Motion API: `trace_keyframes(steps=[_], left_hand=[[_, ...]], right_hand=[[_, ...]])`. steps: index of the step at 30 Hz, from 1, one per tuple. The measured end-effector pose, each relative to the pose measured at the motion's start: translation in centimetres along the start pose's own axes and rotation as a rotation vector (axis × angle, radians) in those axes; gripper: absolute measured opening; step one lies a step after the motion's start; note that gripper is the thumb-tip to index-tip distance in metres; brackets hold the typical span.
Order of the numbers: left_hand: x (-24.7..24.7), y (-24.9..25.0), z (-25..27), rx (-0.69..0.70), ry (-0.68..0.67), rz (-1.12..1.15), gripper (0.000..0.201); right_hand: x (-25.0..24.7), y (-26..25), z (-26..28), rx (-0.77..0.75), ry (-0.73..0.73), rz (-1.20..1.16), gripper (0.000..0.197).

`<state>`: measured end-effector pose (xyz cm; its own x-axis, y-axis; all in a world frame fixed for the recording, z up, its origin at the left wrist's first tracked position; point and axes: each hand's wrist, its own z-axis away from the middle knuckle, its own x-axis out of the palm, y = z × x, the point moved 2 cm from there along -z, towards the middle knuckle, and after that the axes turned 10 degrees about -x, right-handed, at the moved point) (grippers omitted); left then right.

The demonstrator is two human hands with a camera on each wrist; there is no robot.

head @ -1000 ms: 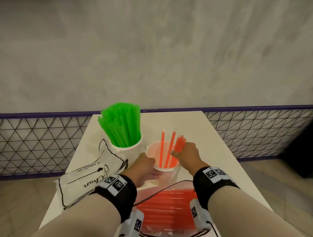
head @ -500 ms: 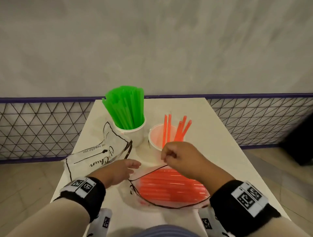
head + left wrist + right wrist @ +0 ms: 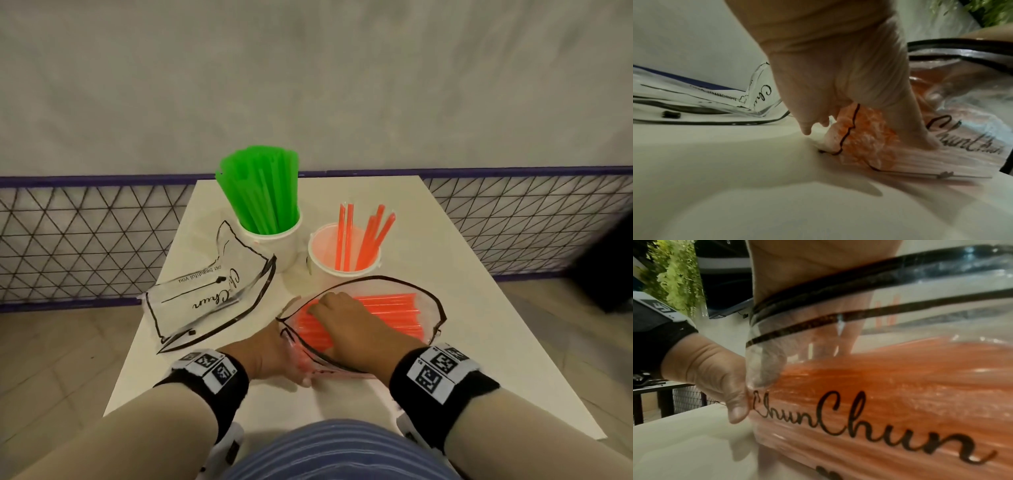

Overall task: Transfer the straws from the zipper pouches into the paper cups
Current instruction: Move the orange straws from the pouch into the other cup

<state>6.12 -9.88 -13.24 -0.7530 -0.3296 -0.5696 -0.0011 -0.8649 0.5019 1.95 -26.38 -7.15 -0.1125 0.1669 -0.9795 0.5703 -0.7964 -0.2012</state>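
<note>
**Reaching into the orange pouch for the next bunch**

The white table (image 3: pixel 445 240) carries everything, pouches near you and cups behind. Your left hand (image 3: pixel 270 353) pinches the near corner of the orange-straw pouch (image 3: pixel 433 308), thumb flat on its clear wall, probably to keep the mouth gaping and the bag from sliding. Your right hand (image 3: pixel 346 318) is plunged inside it, over the orange straws (image 3: pixel 394 308); whether its fingers have closed on any, I cannot tell. The emptied pouch (image 3: pixel 205 298) lies slack to the left. The left paper cup (image 3: pixel 274 250) is packed with green straws (image 3: pixel 260 188); the right paper cup (image 3: pixel 342 263) holds only a few orange ones, so most remain bagged.
</note>
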Motion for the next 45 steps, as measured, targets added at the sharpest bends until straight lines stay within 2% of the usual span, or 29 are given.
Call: trace_keyframes(steps=[4,7,9,12,13,15,18,20,24,26,29,31,33,35,37,39,42,45], left_hand=[[0.7,-0.8,-0.7,0.001,0.000,0.073,0.036],[0.8,-0.7,-0.4,0.045,0.026,0.196,0.059],[1.0,-0.5,0.0,0.088,-0.031,0.174,0.073],[0.9,-0.3,-0.2,0.176,-0.018,0.313,0.112],[1.0,-0.2,-0.3,0.195,0.011,0.380,0.119],[1.0,0.0,-0.3,0.240,0.043,0.442,0.116],[0.9,0.2,-0.6,0.271,0.073,0.434,0.097],[0.8,0.3,-0.7,0.281,0.074,0.430,0.088],[0.7,0.2,-0.5,0.286,0.068,0.503,0.085],[0.4,0.3,-0.3,0.292,0.029,0.438,0.086],[-1.1,0.0,-0.2,0.258,-0.063,0.159,0.098],[-2.8,-0.1,-0.1,0.206,-0.073,0.005,0.106],[-4.7,0.3,-0.1,0.165,0.027,-0.187,0.101],[-6.6,1.1,-0.3,0.118,0.191,-0.283,0.087],[-8.2,2.5,-0.4,0.131,0.330,-0.159,0.074],[-9.2,4.1,-0.6,0.182,0.432,-0.007,0.070],[-9.3,6.4,-1.1,0.209,0.493,0.024,0.075],[-8.8,7.7,-1.8,0.150,0.487,-0.055,0.074]], right_hand=[[0.5,-0.5,0.0,-0.006,-0.020,-0.037,0.050],[0.5,-0.5,-0.1,0.002,-0.029,-0.113,0.032],[0.2,-0.5,-0.1,0.003,-0.069,-0.112,0.021],[-0.6,-0.6,-0.2,0.008,-0.104,-0.133,0.010],[-0.9,-0.7,-0.2,0.012,-0.101,-0.158,0.008],[-1.6,-1.0,-0.1,0.015,-0.106,-0.199,0.009],[-2.2,-1.3,0.2,-0.002,-0.117,-0.188,0.017],[-2.3,-1.4,0.1,-0.018,-0.111,-0.143,0.016],[-2.7,-1.0,-0.3,0.012,-0.126,-0.129,0.015],[-3.7,-0.8,-0.5,0.048,-0.137,-0.155,0.013],[-6.1,-0.4,-0.7,0.130,-0.162,-0.271,0.017],[-8.4,-0.1,-0.6,0.186,-0.133,-0.396,0.001],[-10.9,0.4,-0.5,0.242,-0.045,-0.495,0.012],[-13.6,0.7,-0.5,0.250,0.151,-0.594,0.009],[-16.0,1.0,-0.7,0.232,0.387,-0.727,0.013],[-17.7,1.6,-0.9,0.227,0.607,-0.803,0.014],[-18.0,2.7,-1.7,0.244,0.850,-0.838,0.011],[-16.2,3.6,-2.5,0.298,0.962,-0.929,0.013]])
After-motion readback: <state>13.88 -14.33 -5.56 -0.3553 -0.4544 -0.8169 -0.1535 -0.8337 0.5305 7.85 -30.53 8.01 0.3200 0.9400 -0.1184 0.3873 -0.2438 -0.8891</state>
